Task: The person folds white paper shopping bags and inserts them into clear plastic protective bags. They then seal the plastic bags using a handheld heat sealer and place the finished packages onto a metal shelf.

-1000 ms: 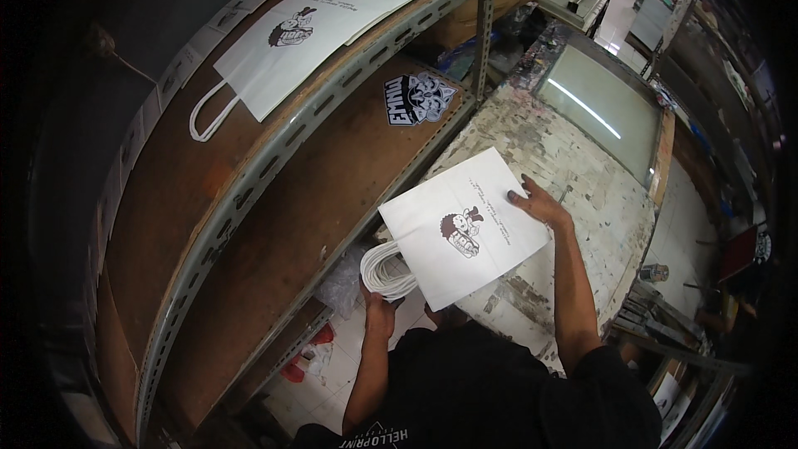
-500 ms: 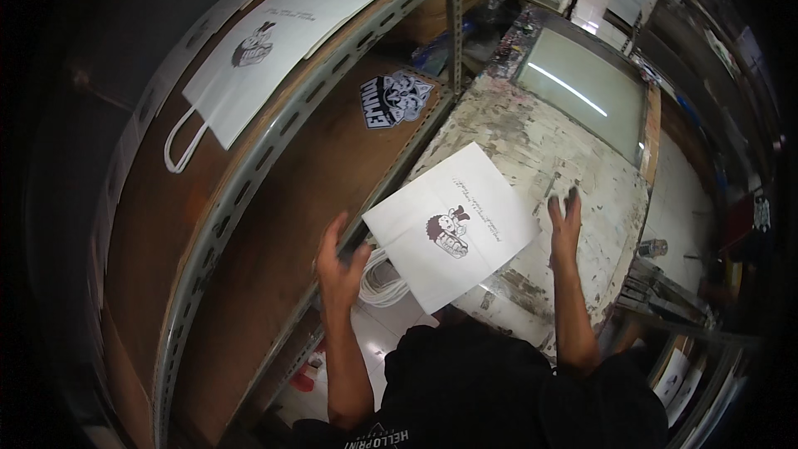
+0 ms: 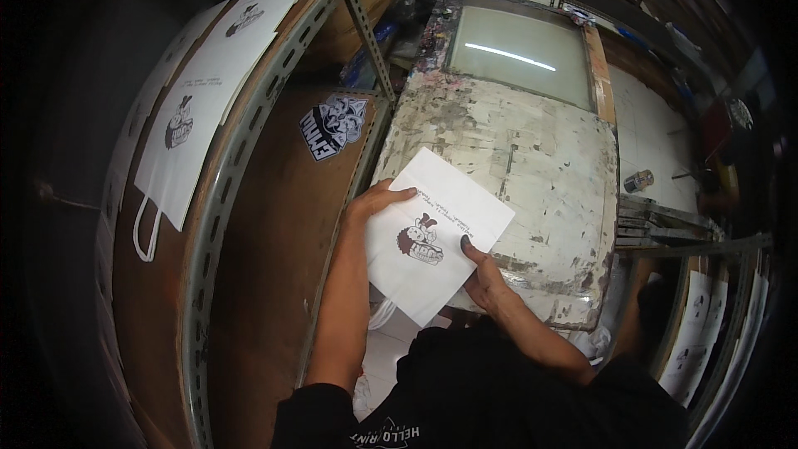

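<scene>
Left hand (image 3: 374, 202) and right hand (image 3: 486, 278) grip opposite edges of the white bag (image 3: 449, 220) over the worktable (image 3: 559, 175), not yet released; upper-face printing is done; other printed bags (image 3: 170, 166) lie shelved; held-bag count is unclear.

Short lines of dark print (image 3: 454, 209) stand beside a cartoon (image 3: 420, 241) on the white paper bag (image 3: 436, 237) I'm holding. Similar print marks the bag (image 3: 170, 170) on my left. Bold letters (image 3: 316, 136) cross the animal-head sticker (image 3: 339, 123); white lettering (image 3: 399, 435) shows on my black shirt (image 3: 499, 382).
</scene>
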A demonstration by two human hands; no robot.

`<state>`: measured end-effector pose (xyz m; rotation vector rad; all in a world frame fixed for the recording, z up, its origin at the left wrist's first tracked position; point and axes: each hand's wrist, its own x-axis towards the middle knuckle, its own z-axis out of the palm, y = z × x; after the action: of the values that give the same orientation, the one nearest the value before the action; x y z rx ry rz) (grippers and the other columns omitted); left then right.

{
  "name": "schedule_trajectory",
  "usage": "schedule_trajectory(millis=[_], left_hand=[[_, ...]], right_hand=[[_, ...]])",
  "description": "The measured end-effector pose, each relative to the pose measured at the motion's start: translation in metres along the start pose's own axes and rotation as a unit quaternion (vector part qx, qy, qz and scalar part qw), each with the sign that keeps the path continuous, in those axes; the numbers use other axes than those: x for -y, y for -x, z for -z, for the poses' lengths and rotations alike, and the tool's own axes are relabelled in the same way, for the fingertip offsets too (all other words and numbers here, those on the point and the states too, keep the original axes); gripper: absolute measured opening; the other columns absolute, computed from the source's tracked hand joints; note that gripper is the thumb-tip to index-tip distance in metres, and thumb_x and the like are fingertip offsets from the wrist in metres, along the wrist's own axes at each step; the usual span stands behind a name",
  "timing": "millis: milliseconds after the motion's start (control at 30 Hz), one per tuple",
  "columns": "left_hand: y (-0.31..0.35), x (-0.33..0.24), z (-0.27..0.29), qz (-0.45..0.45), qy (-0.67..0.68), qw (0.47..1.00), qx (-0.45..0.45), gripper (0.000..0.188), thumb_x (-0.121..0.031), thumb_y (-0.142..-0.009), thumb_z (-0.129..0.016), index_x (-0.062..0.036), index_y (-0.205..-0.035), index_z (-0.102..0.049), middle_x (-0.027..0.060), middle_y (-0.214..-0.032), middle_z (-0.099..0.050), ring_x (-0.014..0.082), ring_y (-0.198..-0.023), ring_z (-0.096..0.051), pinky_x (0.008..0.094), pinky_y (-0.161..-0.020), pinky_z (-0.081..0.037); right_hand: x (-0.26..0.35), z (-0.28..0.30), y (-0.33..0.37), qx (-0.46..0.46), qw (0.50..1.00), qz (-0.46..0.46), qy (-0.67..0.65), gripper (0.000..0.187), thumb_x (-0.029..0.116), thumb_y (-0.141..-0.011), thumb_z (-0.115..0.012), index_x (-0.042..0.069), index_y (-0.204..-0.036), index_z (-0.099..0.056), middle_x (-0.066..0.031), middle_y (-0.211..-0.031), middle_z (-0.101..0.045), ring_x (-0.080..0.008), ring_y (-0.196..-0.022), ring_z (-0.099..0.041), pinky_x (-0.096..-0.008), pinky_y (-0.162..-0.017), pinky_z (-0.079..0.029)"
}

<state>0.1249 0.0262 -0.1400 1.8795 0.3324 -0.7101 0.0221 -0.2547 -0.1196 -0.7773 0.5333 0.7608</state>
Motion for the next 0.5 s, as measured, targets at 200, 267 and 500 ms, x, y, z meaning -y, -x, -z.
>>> schedule_trajectory(millis=[200, 267, 500], left_hand=[[0.011, -0.006, 0.005, -0.047, -0.066, 0.995, -0.054, 0.091, -0.051, -0.075, -0.079, 0.0034, -0.140, -0.045, 0.0243, -0.132, -0.057, 0.0333, -0.124, -0.055, 0.0383, -0.103, -0.043], [0.019, 0.000, -0.002, -0.094, -0.183, 0.957, -0.204, 0.090, -0.048, -0.076, -0.079, 0.0039, -0.140, -0.045, 0.0247, -0.134, -0.056, 0.0354, -0.125, -0.054, 0.0395, -0.104, -0.043], [0.061, -0.009, -0.024, -0.149, -0.238, 0.942, -0.183, 0.092, -0.046, -0.076, -0.078, 0.0044, -0.144, -0.040, 0.0259, -0.146, -0.044, 0.0375, -0.135, -0.043, 0.0424, -0.111, -0.037]], right_hand=[[0.007, 0.007, 0.006, -0.054, 0.995, -0.019, 0.087, 0.066, 0.035, -0.092, -0.067, 0.002, -0.143, -0.040, -0.0132, -0.137, -0.051, -0.0314, -0.131, -0.045, -0.0528, -0.109, -0.035], [0.013, 0.012, 0.011, -0.091, 0.986, 0.011, 0.137, 0.067, 0.035, -0.092, -0.067, 0.001, -0.142, -0.040, -0.0146, -0.137, -0.051, -0.0325, -0.131, -0.044, -0.0544, -0.107, -0.037], [0.055, 0.024, 0.048, -0.013, 0.985, 0.051, 0.167, 0.085, 0.033, -0.090, -0.069, -0.010, -0.148, -0.023, -0.0178, -0.135, -0.051, -0.0277, -0.129, -0.045, -0.0526, -0.099, -0.042]])
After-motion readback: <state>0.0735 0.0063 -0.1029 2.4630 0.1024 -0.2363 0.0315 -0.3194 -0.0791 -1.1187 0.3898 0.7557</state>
